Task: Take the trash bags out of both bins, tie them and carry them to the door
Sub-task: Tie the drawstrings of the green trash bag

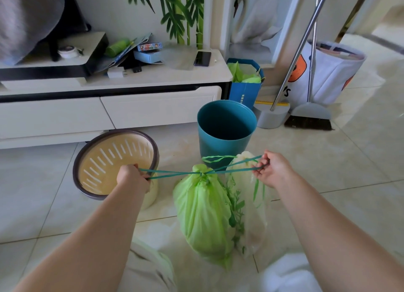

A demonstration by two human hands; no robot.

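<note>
A full light-green trash bag point(203, 213) stands on the tiled floor in front of me, its neck gathered by a dark green drawstring point(175, 172). My left hand point(132, 177) grips the string's left end and my right hand point(270, 168) grips its right end, so the string is stretched taut across the bag's top. A second bag point(251, 215), clear-white with green leaf print, leans against the green one's right side. Behind them stand the teal bin point(226, 130) and the cream slotted bin point(115, 162), which tilts toward me; neither holds a bag.
A white TV cabinet point(109, 108) runs along the back left. A blue paper bag point(246, 82) with green bags inside, a broom and dustpan point(308, 116) and a white printed basket point(328, 73) stand at the back right. Open tile floor lies to the right.
</note>
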